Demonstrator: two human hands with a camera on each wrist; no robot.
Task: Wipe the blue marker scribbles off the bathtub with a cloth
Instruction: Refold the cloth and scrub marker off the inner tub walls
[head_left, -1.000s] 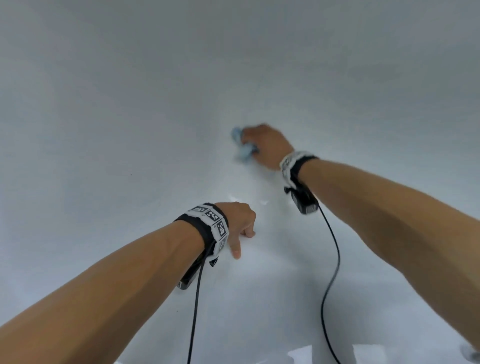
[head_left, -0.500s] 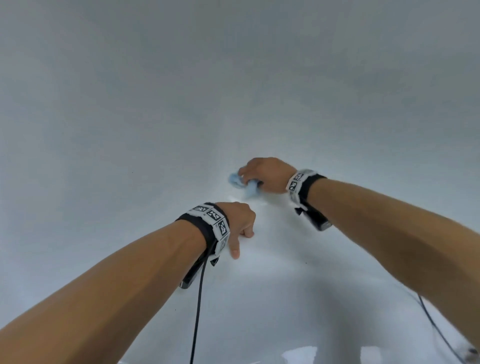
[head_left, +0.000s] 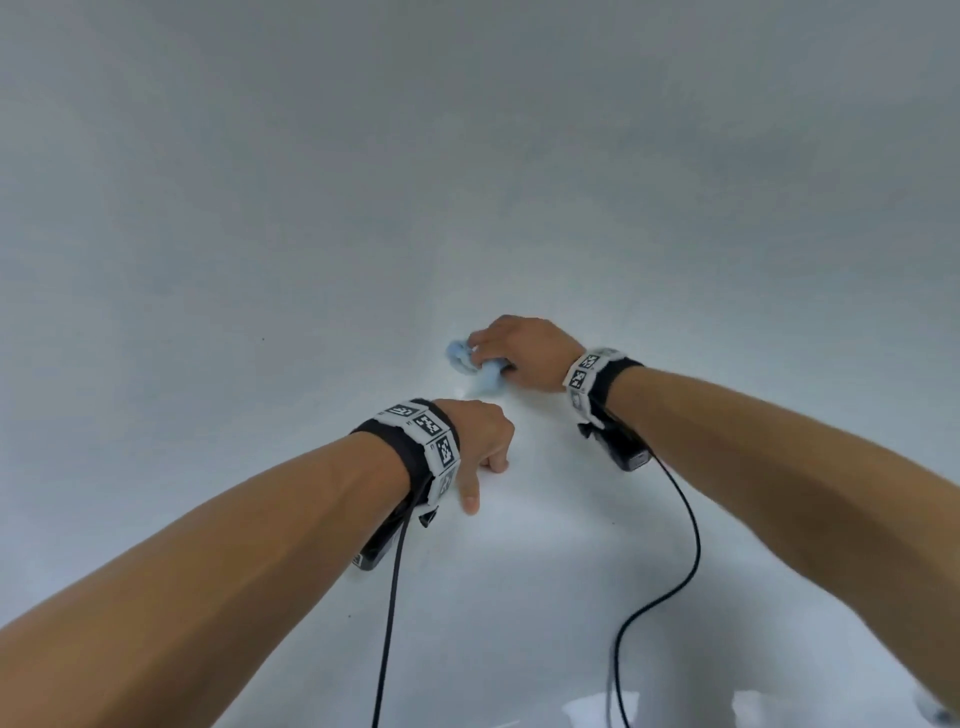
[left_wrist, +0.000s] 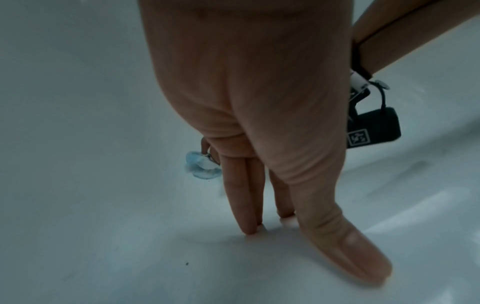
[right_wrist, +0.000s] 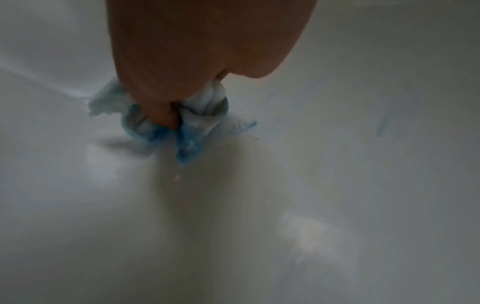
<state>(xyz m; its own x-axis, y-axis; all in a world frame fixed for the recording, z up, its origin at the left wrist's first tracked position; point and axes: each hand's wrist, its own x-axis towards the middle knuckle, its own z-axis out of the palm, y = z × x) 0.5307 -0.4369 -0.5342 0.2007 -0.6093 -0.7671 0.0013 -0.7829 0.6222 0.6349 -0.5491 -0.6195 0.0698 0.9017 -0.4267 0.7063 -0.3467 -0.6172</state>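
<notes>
My right hand grips a crumpled white cloth stained blue and presses it on the white bathtub surface. In the right wrist view the cloth bulges out around my fingers, and faint blue marker smears lie just right of it, with another pale streak further right. My left hand rests on the tub nearer to me, its straight fingertips and thumb touching the surface. The cloth shows beyond those fingers.
Black cables hang from both wrist cameras over the tub floor. The tub wall curves up ahead and to both sides. A small dark speck lies on the tub near my left hand.
My right hand has drawn the cloth down the tub wall toward me, from higher up to just beyond my left hand. The left hand has stayed in place.
</notes>
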